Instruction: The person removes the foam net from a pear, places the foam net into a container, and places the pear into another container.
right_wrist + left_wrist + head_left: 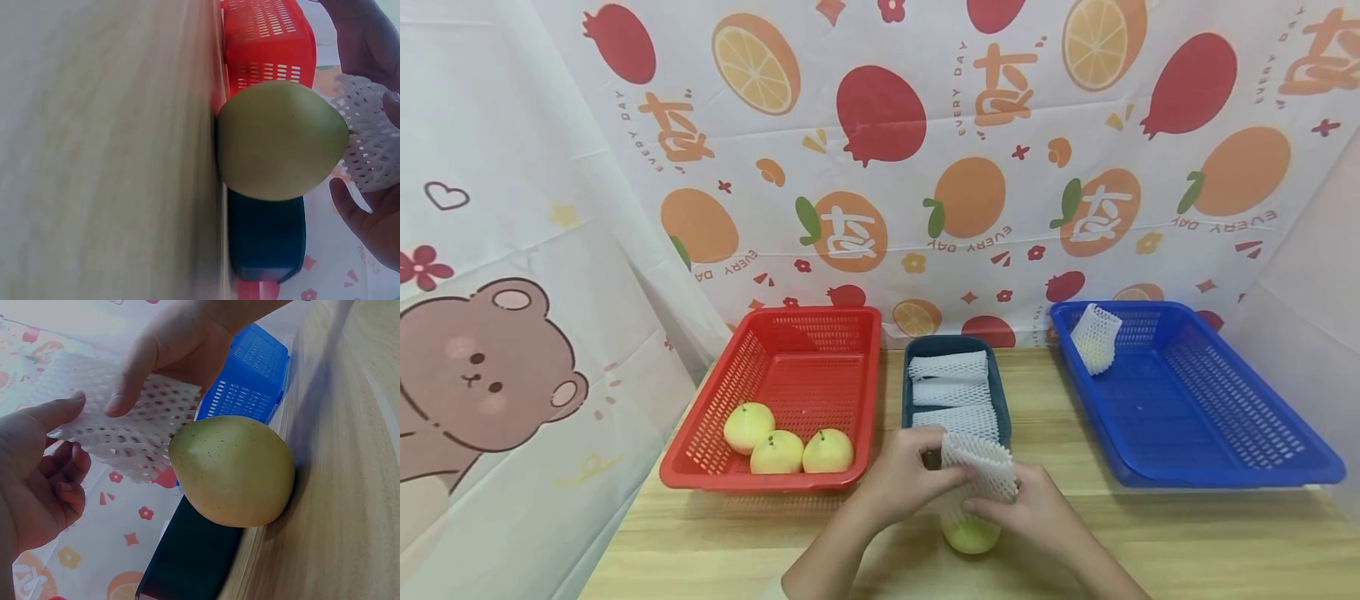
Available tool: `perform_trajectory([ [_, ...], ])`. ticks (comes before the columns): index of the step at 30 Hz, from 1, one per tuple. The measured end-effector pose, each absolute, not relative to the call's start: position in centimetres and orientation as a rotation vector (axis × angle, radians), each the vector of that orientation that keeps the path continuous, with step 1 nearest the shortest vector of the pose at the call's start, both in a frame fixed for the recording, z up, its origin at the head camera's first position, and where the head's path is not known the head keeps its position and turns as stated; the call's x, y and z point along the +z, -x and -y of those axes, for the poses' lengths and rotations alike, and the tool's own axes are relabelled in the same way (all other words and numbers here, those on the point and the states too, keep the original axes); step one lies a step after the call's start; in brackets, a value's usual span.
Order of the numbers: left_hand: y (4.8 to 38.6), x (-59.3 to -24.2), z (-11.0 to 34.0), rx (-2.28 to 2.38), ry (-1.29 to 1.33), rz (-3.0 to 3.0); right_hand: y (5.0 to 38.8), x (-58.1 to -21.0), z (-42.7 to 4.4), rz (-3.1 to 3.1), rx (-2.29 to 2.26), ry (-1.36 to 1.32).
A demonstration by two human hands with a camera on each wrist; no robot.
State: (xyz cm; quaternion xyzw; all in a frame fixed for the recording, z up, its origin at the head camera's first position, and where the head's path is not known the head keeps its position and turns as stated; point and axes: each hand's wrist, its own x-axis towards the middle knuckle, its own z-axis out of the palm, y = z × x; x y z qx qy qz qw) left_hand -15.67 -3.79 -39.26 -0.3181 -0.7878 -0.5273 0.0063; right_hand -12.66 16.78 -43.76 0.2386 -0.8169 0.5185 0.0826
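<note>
A yellow-green pear [970,536] stands on the wooden table in front of the dark teal tray. Over it, both hands hold a white foam net sleeve [981,467]. The left hand [906,475] pinches the sleeve's edge between thumb and fingers. From the other side, the right hand [1033,504] grips it, its thumb pressed on the mesh in the left wrist view. In both wrist views the sleeve's lower end reaches the top of the pear [234,472], and most of the fruit is bare. The right wrist view shows the pear's stem end at the mesh [369,140].
A red basket [775,482] with three pears [777,452] stands on the left. The teal tray [1000,392] behind the hands holds several foam sleeves [951,393]. In the blue basket [1195,475] on the right, a sleeved pear [1096,340] leans in the back left corner.
</note>
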Motion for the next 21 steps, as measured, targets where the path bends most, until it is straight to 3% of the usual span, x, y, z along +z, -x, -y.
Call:
perform_trajectory([
  [21,16.3,-39.0,4.9,-1.938,0.669,2.235,14.5,-42.5,-15.8,2.446,1.707,-0.400],
])
